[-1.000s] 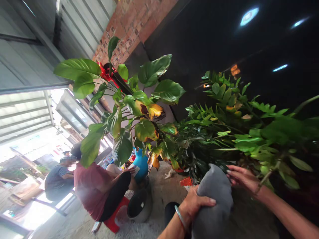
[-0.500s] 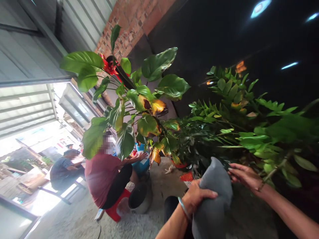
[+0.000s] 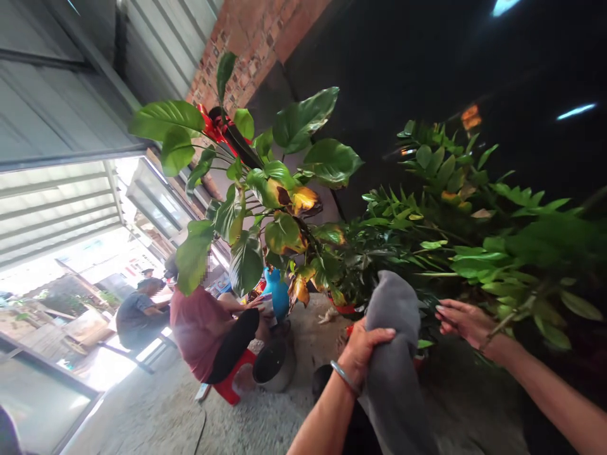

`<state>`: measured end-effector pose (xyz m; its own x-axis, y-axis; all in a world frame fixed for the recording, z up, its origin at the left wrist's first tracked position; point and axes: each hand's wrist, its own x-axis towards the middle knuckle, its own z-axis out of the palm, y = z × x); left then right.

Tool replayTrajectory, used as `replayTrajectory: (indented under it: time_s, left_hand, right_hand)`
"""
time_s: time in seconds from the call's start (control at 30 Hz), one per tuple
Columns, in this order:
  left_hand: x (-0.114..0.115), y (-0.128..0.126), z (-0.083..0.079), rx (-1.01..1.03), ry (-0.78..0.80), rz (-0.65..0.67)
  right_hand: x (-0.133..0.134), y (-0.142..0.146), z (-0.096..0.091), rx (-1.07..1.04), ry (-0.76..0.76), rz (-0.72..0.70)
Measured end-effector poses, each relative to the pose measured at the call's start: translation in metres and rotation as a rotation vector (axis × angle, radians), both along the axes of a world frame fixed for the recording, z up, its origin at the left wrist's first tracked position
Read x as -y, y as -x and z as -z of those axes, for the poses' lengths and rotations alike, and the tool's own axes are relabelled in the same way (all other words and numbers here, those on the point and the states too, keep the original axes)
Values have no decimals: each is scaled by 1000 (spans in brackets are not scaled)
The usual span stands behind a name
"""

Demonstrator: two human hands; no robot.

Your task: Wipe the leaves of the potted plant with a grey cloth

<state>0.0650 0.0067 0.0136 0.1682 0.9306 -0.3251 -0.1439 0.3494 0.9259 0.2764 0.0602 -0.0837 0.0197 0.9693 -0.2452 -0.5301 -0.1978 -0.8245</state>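
Note:
My left hand [image 3: 363, 347] is closed around a grey cloth [image 3: 391, 328], which stands up in a bunched fold against the foliage. A metal bangle sits on that wrist. My right hand [image 3: 462, 321] reaches into a dark green plant with narrow glossy leaflets [image 3: 455, 253]; its fingers are stretched out and rest against the leaves, holding nothing. To the left stands a tall plant with broad leaves [image 3: 265, 189], some yellow and brown, with a red bow near its top.
A person in a reddish shirt [image 3: 199, 328] sits on a red stool [image 3: 234, 385] beside a blue vase [image 3: 279, 297] and a dark round pot [image 3: 272, 366]. Another seated person [image 3: 137, 316] is farther left. Brick wall and metal shutters rise behind.
My left hand has lifted the grey cloth higher and to the left, against the leaves. My right hand has stayed among the leaflets. The view has shifted slightly.

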Motion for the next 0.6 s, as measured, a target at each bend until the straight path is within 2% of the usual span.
replayTrajectory:
  time_s: [0.07,0.13,0.2,0.3,0.37,0.43,0.5,0.6]
  left_hand:
    - [10,-10,10,8,35,41]
    - [13,-18,11,24,48,61]
    - [11,-20,4,20,36,70]
    - [0,-14,-18,-15,-10,67]
    - [-10,-8,-31,-18,-63,12]
    - [-17,-5,-35,-2,-111,-76]
    - [-16,-6,-28,3,-111,-131]
    - [-3,-15,-8,-39,-29,-75]
  right_hand:
    - [3,2,0,-15,-33,0]
    - [5,6,-1,-31,-62,-2]
    - [5,9,-2,-40,-66,6]
    - [1,12,0,-37,-26,19]
    - [-2,11,1,-34,3,15]
    - [-4,8,2,-30,22,4]
    - [-4,5,2,-18,34,-12]
    - [-2,1,1,1,24,-26]
